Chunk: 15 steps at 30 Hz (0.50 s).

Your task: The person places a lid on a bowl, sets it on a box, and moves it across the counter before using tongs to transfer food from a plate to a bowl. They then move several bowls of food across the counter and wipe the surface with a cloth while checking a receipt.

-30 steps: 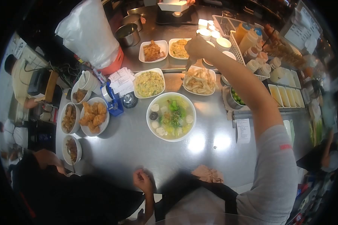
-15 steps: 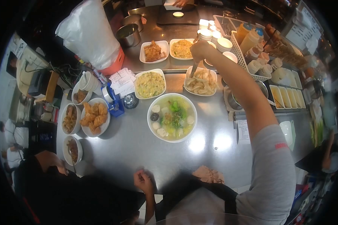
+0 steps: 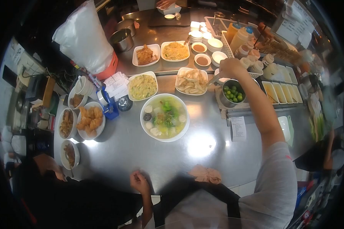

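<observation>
My right hand (image 3: 232,68) is closed on a narrow metal utensil (image 3: 215,79), whose working end I cannot make out. It is between a square white dish of pale fried pieces (image 3: 192,81) and a metal pot of small green limes (image 3: 233,93). My left hand (image 3: 140,182) is at the counter's near edge, fingers curled, with nothing visible in it. In front of me stands a large white bowl of clear soup (image 3: 164,116) with greens and pale balls. Behind it is a square dish of yellow fried rice (image 3: 142,86).
Fried chicken (image 3: 91,121) and several food bowls stand left, near a co-worker's hand (image 3: 49,166). Further back are another fried dish (image 3: 146,55), orange rice (image 3: 175,50) and sauce bowls (image 3: 202,60). Squeeze bottles (image 3: 240,38) stand right. A brown cloth (image 3: 205,174) lies near me.
My right hand has moved right with the metal utensil, away from the dish of pale fried pieces, to beside the lime pot. My left hand stays curled at the edge. The view has shifted slightly.
</observation>
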Each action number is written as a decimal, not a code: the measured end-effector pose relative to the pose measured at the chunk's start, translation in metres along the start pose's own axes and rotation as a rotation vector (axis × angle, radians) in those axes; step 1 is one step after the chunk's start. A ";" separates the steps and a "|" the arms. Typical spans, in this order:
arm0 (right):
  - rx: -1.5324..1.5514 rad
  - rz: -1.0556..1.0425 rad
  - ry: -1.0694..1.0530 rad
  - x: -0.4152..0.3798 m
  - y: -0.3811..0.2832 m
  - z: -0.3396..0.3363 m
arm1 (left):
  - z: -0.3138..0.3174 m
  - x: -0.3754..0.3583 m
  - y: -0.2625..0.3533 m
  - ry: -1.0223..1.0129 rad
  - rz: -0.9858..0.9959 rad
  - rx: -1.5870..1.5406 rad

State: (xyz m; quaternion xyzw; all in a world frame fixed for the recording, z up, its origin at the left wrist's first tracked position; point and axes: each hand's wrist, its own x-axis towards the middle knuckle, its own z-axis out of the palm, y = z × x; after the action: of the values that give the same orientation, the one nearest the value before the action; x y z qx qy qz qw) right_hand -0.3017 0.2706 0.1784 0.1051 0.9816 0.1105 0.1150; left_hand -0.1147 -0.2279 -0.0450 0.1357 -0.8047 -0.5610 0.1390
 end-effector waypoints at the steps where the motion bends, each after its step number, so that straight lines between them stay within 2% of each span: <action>1: 0.022 -0.033 0.056 0.000 0.001 0.007 | -0.001 0.001 -0.001 -0.003 0.017 0.007; 6: 0.042 -0.069 0.206 0.005 0.008 0.019 | -0.001 -0.002 0.006 -0.005 -0.029 -0.056; 8: 0.063 -0.007 0.251 0.003 0.009 0.012 | -0.001 -0.003 0.010 0.000 -0.029 -0.026; 15: 0.159 -0.041 0.264 0.013 0.018 0.019 | 0.000 -0.001 0.004 -0.015 -0.040 -0.037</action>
State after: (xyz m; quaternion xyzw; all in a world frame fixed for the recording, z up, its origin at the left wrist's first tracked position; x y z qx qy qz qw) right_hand -0.3056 0.2945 0.1625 0.0783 0.9958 0.0429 -0.0215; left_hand -0.1136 -0.2264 -0.0411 0.1446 -0.7923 -0.5796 0.1241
